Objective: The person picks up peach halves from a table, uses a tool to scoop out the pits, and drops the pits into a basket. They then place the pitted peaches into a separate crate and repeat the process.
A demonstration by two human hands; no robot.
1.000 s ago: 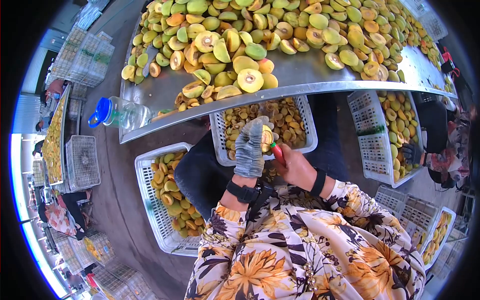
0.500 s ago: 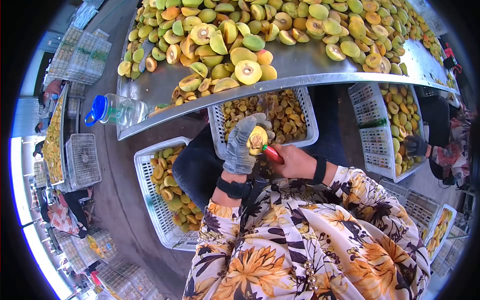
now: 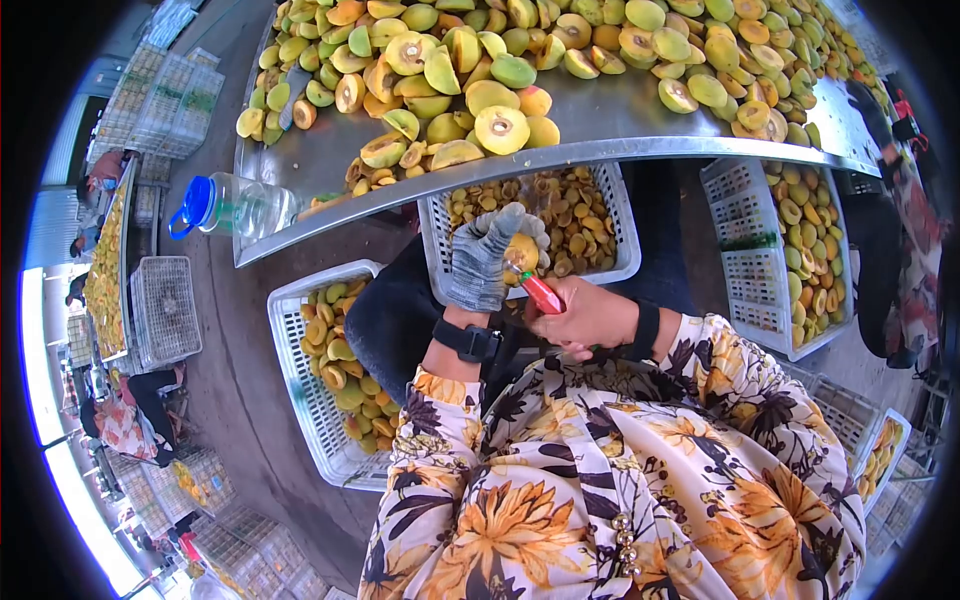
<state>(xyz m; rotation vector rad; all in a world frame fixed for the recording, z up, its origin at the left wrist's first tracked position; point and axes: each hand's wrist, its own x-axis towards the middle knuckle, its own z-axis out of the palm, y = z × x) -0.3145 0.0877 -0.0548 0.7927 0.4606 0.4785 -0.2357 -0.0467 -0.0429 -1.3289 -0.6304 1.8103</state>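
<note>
My left hand [image 3: 482, 262], in a grey knit glove, is closed round a yellow peach half [image 3: 521, 252] above a crate. My bare right hand [image 3: 588, 312] grips a small pitting knife by its red handle [image 3: 541, 293], which has a green collar. The tool's tip meets the peach half, and its working end is mostly hidden there. Below both hands, a white plastic crate [image 3: 628, 262] holds many small brownish-yellow fruit pieces. Ahead, halved green-yellow peaches [image 3: 502, 130] are heaped on a metal table [image 3: 600, 125], some showing their pits.
A blue-capped water bottle [image 3: 240, 205] lies by the table's left corner. White crates of fruit stand at left [image 3: 292, 330] and right [image 3: 740, 255]. Another person [image 3: 915, 240] is at the far right, and a seated person [image 3: 130, 420] at the far left.
The peach half has turned in my left hand, so its cut face no longer faces me. My right hand has shifted slightly, its fingers opening a little and the red handle now tilted more steeply.
</note>
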